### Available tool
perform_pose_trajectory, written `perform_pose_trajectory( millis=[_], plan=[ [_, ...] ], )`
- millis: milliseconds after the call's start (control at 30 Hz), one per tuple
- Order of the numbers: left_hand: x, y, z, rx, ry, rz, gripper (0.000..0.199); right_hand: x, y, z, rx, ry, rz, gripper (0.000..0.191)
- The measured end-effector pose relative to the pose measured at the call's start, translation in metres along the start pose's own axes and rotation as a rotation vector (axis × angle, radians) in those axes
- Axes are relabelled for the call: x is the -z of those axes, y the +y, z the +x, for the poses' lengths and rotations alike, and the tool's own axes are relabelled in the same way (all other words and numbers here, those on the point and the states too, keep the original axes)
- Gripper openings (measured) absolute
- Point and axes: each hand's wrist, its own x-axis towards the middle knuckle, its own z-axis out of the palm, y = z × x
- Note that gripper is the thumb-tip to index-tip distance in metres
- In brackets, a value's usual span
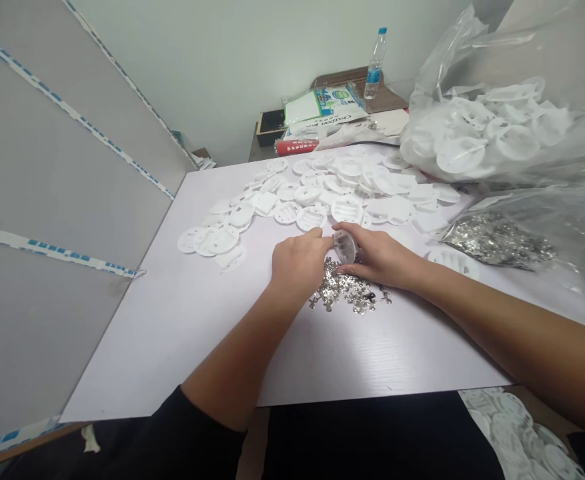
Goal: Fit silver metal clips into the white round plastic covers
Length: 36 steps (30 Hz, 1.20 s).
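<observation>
A round white plastic housing (345, 247) is gripped in my right hand (379, 257), tilted so its ribbed inner side shows. My left hand (299, 263) is closed, its fingers pressed at the left edge of that housing. Whatever its fingertips pinch, perhaps a small metal piece, is hidden. Just below both hands lies a heap of small shiny metal clips (347, 287), with a few strays at its near edge. Beyond the hands spreads a pile of similar white plastic housings (312, 217), some round and some squarish.
At right stand a clear bag of white parts (502, 133) and a bag of metal pieces (502, 240). A water bottle (375, 67) and packets (325, 107) sit behind the white table (197, 347). A grey partition (62, 200) borders the left. More white parts (522, 433) lie below the table's front edge.
</observation>
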Motion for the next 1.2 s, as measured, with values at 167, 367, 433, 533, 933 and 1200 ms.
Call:
perform_pose_trajectory(
  millis=[167,367,433,533,933,1200],
  plan=[
    [-0.001,-0.007,-0.004,-0.017,0.014,-0.027,0.028,0.003,-0.006,0.002,-0.047,-0.02,0.006,0.075],
    [0.001,-0.02,-0.01,-0.028,0.242,-0.287,0.032,0.014,-0.011,-0.001,-0.115,0.142,0.086,0.077],
    [-0.001,-0.019,-0.009,-0.034,0.31,-0.521,0.033,0.016,-0.015,-0.002,-0.185,0.234,0.267,0.079],
    [-0.007,-0.014,-0.006,-0.077,0.357,-0.796,0.028,0.014,-0.023,0.0,-0.325,0.226,0.627,0.078],
    [-0.004,-0.009,-0.002,0.037,0.1,-1.522,0.04,0.01,-0.028,0.004,-0.195,0.138,0.94,0.052],
    [-0.009,-0.009,-0.004,-0.012,0.26,-1.589,0.033,0.009,-0.03,0.003,-0.186,0.15,0.955,0.051]
  ],
)
